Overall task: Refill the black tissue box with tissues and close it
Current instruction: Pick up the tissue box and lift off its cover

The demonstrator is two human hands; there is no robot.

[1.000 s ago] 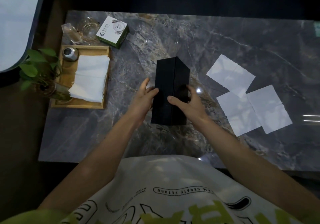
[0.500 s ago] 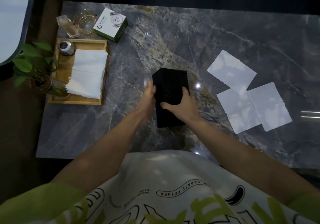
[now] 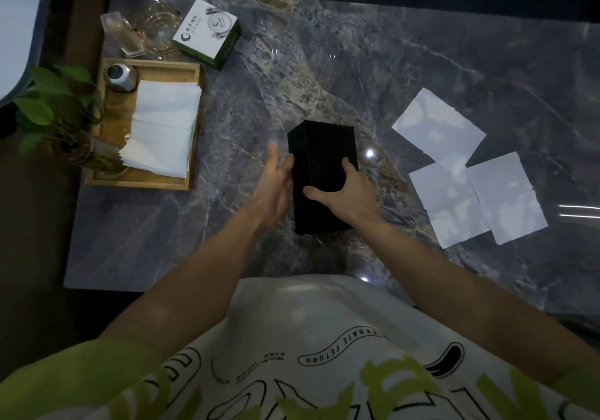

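while waiting at far left in a shallow wooden tray (image 3: 139, 183), stacked square and untouched: a pile of white paper tissues (image 3: 162, 127), well apart from the action. further right, laid flat against the left wall of a matte black rectangular tissue box (image 3: 321, 147): the left hand (image 3: 276, 186), fingers straight, grasping nothing. judged as the opening step, with the closed box being steadied and no refilling yet begun. called for next, on this reading: finding the lid or base panel, opening it while one hand pins the box, then reaching left for the stack. positioned near the middle of the grey veined marble table (image 3: 324, 72), towards the person's edge. apparently standing on end, long axis close to vertical, top face turned up to the camera and one dark wall facing the chest, though hard to confirm in the dim light. no slot, seam or tissue visible on any face. clamped over that top from the right: the right hand (image 3: 347, 192), thumb hooked on the near edge, fingers curled over the far right edge. farthest right, lying flat with edges meeting: three loose white tissue sheets (image 3: 444, 202), near the box but apart from it.
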